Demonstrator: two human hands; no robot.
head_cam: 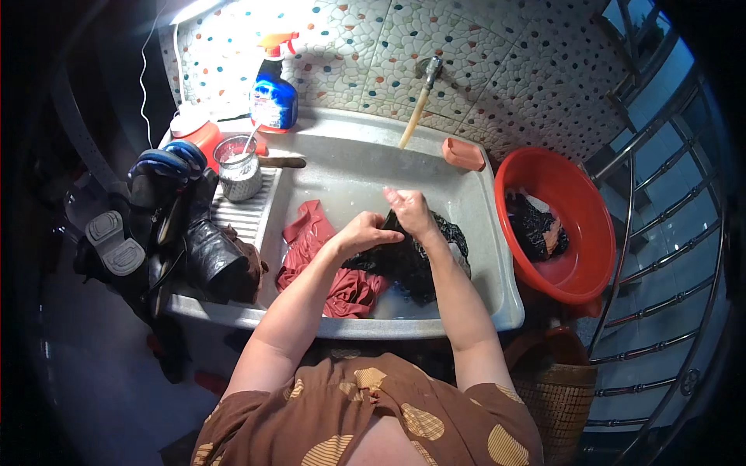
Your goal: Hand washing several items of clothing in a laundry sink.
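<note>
Both my hands are over a wide stone-like sink [402, 329] that holds cloudy water. My left hand [367, 234] grips a piece of black wet cloth [396, 256], fingers curled around it. Close beside it, a little higher and to the right, my right hand [411, 212] is closed on the same black cloth, its thumb side slightly blurred. The rest of the black cloth, partly lacy or patterned, hangs down into the water under my right forearm. A wet red garment [309, 242] lies in the basin to the left, partly behind my left forearm.
Behind the basin are a tap with a hose [415, 113], a pink soap dish [463, 154] and a blue spray bottle [274, 96]. Left, a glass jar [240, 175] and black boots [215, 256] crowd the ribbed drainboard. Right, a red plastic tub [588, 233] with dark cloth stands near metal railings [658, 279].
</note>
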